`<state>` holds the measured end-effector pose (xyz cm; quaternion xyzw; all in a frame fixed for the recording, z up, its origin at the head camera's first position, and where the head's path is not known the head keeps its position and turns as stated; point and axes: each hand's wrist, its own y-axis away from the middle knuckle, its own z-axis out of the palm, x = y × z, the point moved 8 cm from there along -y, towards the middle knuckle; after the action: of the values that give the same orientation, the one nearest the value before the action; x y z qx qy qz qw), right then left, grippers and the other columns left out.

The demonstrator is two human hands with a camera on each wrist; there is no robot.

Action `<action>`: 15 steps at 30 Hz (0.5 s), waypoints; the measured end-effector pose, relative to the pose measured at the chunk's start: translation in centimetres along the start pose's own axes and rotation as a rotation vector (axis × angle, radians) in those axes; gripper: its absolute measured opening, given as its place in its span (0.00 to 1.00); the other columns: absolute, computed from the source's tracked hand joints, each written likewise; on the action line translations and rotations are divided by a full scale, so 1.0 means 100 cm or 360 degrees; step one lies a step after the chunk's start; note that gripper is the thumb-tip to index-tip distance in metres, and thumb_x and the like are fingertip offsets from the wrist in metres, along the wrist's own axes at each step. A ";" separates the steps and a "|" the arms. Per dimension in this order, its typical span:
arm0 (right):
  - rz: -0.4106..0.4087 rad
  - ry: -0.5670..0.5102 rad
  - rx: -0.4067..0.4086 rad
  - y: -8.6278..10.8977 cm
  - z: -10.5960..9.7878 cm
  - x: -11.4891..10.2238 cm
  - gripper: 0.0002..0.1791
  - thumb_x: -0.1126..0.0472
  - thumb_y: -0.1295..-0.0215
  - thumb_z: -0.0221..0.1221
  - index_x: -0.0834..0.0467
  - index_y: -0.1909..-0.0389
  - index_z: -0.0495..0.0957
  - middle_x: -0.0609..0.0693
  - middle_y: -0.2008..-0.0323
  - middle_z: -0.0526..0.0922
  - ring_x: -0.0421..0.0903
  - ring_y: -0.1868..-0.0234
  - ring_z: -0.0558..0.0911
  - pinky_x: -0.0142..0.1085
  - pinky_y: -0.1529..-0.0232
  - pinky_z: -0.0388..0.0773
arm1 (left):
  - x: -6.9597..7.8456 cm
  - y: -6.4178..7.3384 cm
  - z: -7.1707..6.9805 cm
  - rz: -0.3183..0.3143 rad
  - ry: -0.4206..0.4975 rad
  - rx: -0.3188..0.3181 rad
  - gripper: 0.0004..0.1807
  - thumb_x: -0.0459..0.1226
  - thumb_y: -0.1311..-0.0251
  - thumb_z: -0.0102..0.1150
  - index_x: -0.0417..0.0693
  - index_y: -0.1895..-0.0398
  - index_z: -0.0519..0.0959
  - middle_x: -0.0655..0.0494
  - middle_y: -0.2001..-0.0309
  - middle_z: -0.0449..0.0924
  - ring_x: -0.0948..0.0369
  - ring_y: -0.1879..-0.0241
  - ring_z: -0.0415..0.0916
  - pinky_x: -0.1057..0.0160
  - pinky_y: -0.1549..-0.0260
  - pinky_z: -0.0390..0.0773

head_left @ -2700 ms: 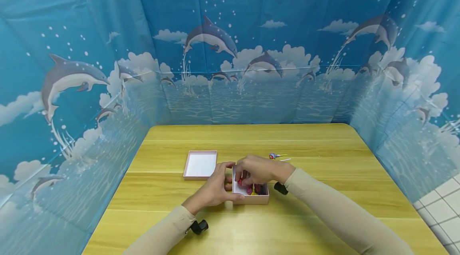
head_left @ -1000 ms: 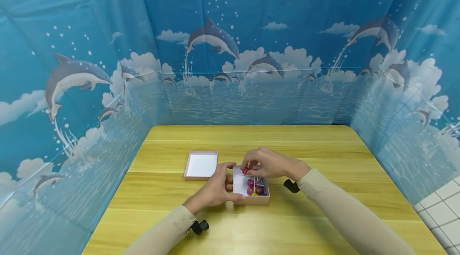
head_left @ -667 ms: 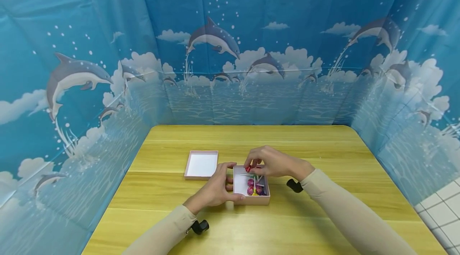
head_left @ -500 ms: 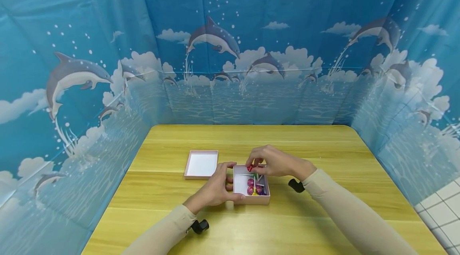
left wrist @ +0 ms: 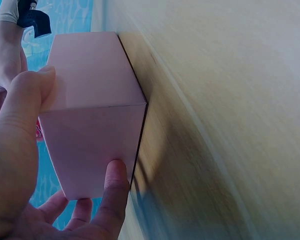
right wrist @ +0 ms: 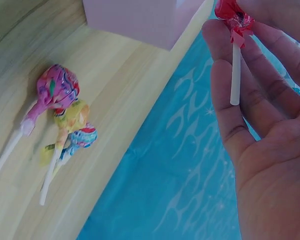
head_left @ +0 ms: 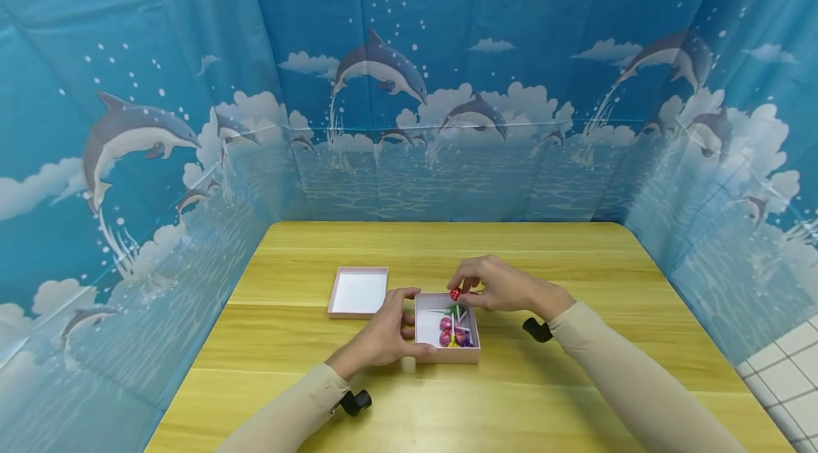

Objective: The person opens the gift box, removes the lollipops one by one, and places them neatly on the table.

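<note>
My left hand [head_left: 383,339] grips the left side of a small pink box [head_left: 447,356], its thumb against the near wall [left wrist: 95,70] in the left wrist view. Over the box's far right rim, my right hand [head_left: 508,287] pinches a red-wrapped lollipop [head_left: 455,293] by the head. Its white stick [right wrist: 235,75] points toward the palm in the right wrist view. Inside the box lie several lollipops, among them pink ones [head_left: 445,338] and a green one [head_left: 456,310], mostly toward the right side.
A shallow box lid [head_left: 358,291] with a white inside lies left of the box. Three lollipops, pink [right wrist: 58,86], yellow [right wrist: 72,116] and blue [right wrist: 85,136], lie on the wooden table [head_left: 409,410]. A dolphin-print curtain [head_left: 415,176] surrounds the table.
My right hand has lifted the red lollipop out of the box's inside and moved away and rightward, uncovering the other lollipops in it. My left hand has kept its hold on the box.
</note>
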<state>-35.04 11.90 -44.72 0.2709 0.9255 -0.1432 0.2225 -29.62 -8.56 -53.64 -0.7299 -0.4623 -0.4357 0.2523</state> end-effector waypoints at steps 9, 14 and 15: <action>0.0052 0.0002 0.0017 0.010 -0.002 0.011 0.12 0.66 0.19 0.72 0.50 0.43 0.94 0.46 0.46 0.94 0.36 0.52 0.91 0.47 0.46 0.96 | -0.003 0.000 -0.001 -0.0013 -0.0016 -0.0001 0.63 0.46 0.35 0.90 0.51 0.06 0.56 0.40 0.15 0.62 0.53 0.34 0.83 0.68 0.40 0.90; 0.0074 0.0002 0.0028 0.015 -0.002 0.017 0.11 0.67 0.20 0.72 0.53 0.43 0.94 0.46 0.46 0.94 0.38 0.51 0.92 0.47 0.46 0.96 | -0.004 -0.001 -0.001 -0.0014 -0.0008 0.0006 0.63 0.45 0.36 0.91 0.50 0.06 0.56 0.40 0.16 0.62 0.52 0.34 0.84 0.67 0.40 0.90; 0.0078 0.0002 0.0033 0.016 -0.001 0.018 0.11 0.67 0.20 0.72 0.54 0.43 0.94 0.46 0.46 0.94 0.39 0.51 0.93 0.47 0.46 0.96 | -0.004 -0.001 -0.001 -0.0015 -0.0004 0.0007 0.63 0.45 0.36 0.91 0.50 0.06 0.56 0.40 0.16 0.62 0.52 0.34 0.84 0.67 0.40 0.90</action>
<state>-35.57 14.07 -45.73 0.2959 0.9172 -0.1471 0.2226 -29.80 -8.75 -53.90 -0.7277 -0.4670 -0.4350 0.2513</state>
